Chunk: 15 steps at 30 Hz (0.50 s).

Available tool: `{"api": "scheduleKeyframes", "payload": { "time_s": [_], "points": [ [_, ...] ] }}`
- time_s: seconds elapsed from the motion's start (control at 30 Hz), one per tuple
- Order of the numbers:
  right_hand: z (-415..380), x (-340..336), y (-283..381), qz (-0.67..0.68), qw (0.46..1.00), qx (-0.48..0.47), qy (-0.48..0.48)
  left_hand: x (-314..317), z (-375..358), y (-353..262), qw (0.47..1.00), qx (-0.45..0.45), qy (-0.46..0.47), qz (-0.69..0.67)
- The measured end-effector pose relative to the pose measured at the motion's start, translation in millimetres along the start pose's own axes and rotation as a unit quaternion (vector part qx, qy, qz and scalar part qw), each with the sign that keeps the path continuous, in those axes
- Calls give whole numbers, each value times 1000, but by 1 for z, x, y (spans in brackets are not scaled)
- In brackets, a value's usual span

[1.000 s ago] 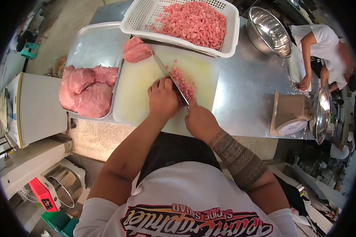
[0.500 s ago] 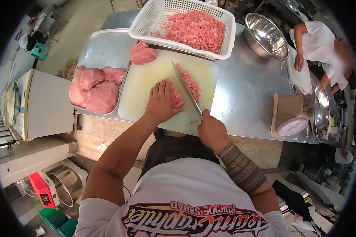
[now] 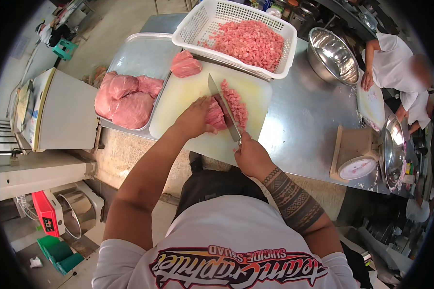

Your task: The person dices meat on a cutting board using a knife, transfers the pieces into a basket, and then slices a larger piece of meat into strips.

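My right hand point(image 3: 253, 157) is closed round the handle of a long kitchen knife point(image 3: 228, 111). Its blade runs along the cut side of a piece of raw meat point(image 3: 215, 116). Pressing on that meat from the left is my left hand point(image 3: 196, 117), fingers bent over it and partly hidden by the blade. Diced meat point(image 3: 236, 102) lies in a strip right of the knife. All this is on a white cutting board point(image 3: 171, 118), where a larger chunk of meat point(image 3: 185, 64) sits at the far left corner.
Big meat pieces fill a metal tray point(image 3: 130, 50) at left. Behind the board stands a white perforated basket point(image 3: 193, 31) holding diced meat. Rightward are a steel bowl point(image 3: 330, 58), a weighing scale point(image 3: 354, 149) and a co-worker point(image 3: 395, 62) at another board.
The knife has shifted left, from beside the diced meat onto the edge of the held piece. My left hand stays on the meat. The whole view has turned slightly.
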State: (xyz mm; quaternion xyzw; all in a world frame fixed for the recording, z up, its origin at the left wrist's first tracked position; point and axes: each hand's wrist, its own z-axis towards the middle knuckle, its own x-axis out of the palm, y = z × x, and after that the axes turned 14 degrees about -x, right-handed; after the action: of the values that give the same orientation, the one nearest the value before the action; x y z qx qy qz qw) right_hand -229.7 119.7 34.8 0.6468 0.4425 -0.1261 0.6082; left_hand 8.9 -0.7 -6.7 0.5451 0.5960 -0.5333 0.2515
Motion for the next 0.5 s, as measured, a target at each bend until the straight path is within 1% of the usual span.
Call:
{"api": "scheduleKeyframes", "payload": {
  "time_s": [0.07, 0.17, 0.27, 0.37, 0.47, 0.5],
  "points": [
    [0, 1, -2, -1, 1000, -4, -6, 10, -3, 5, 1000, -4, -20, 6],
    [0, 5, 1, -18, 1000, -12, -4, 26, -25, -21, 988, -50, -120, 89],
    [-1, 11, 8, -35, 999, -23, -7, 36, -15, -13, 992, -35, -117, 26],
    [-1, 4, 13, -22, 1000, -16, -2, 38, -12, -2, 991, 20, -132, -7],
    [0, -4, 4, 4, 1000, -26, -1, 25, -26, -19, 988, -25, -146, 47],
    [0, -3, -3, 11, 999, -34, -5, 30, -26, -21, 978, -24, -202, 36]
  ]
}}
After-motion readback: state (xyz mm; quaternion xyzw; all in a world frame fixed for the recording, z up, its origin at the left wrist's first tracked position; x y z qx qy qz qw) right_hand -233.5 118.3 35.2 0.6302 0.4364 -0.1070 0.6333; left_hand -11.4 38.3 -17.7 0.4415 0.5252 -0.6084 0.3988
